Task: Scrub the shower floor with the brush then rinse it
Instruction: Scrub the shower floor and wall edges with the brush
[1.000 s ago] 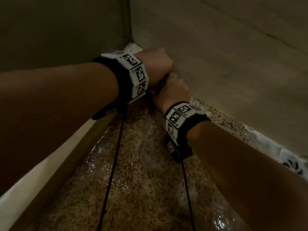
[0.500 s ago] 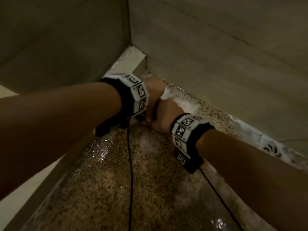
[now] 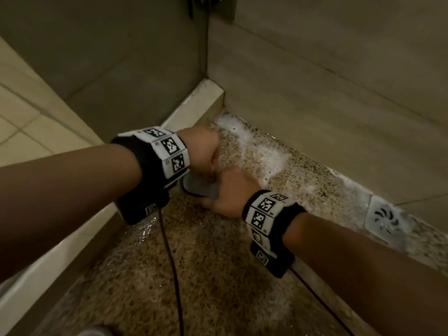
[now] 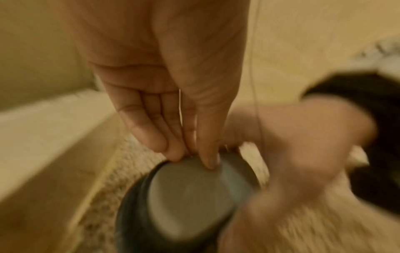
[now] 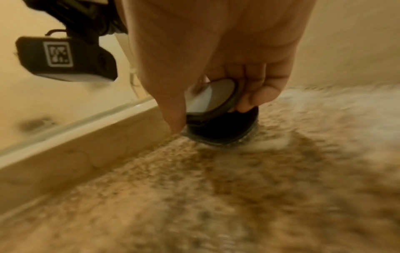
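Observation:
A round brush (image 3: 198, 186) with a grey cap and black base sits bristles-down on the wet speckled shower floor (image 3: 218, 275), close to the corner. My left hand (image 3: 211, 166) pinches the cap's far rim between thumb and fingertips; in the left wrist view the left hand (image 4: 190, 158) meets the blurred brush (image 4: 190, 193). My right hand (image 3: 228, 190) grips the brush from the near right side. In the right wrist view the right hand (image 5: 212, 114) has thumb and fingers curled round the brush (image 5: 225, 130). White foam (image 3: 264, 151) lies beyond the hands.
Beige tiled walls (image 3: 339, 93) meet in the corner behind the hands. A raised pale curb (image 3: 72, 238) runs along the left. A white floor drain (image 3: 385, 220) sits at the right wall. Two black wrist cables (image 3: 169, 251) trail over the floor. A dark fixture (image 3: 211, 6) hangs above.
Both hands and the brush have pulled back out of the corner toward me, leaving foam behind them. The drain has come fully into view at the right.

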`<state>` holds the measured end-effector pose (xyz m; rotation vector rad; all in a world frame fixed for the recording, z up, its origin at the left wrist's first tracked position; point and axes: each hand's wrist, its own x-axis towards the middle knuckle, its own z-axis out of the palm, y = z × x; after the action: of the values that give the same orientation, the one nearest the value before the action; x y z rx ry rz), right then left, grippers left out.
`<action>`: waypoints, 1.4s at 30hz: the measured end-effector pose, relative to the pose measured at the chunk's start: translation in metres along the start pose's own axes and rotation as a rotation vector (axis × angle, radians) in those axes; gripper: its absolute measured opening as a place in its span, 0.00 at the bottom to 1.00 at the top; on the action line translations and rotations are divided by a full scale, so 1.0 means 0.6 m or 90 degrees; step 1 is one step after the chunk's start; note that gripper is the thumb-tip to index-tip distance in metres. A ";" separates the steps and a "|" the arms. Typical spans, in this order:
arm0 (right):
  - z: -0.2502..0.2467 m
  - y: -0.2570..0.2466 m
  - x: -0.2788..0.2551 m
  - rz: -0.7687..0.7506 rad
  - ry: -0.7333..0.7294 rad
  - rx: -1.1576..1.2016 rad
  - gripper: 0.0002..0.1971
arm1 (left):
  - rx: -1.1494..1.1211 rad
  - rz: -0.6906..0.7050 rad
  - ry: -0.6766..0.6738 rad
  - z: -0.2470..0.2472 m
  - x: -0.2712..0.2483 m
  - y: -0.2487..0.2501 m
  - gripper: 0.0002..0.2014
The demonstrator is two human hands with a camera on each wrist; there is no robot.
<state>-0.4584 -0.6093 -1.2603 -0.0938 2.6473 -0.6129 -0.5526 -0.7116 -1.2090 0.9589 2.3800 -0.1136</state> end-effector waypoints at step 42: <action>-0.037 0.172 -0.145 0.636 0.091 0.185 0.34 | -0.018 0.066 0.065 0.005 0.022 0.042 0.17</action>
<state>-0.3856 -0.4940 -1.2536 1.2929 2.2691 -0.6202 -0.5422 -0.6859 -1.2154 1.0958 2.4107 0.0091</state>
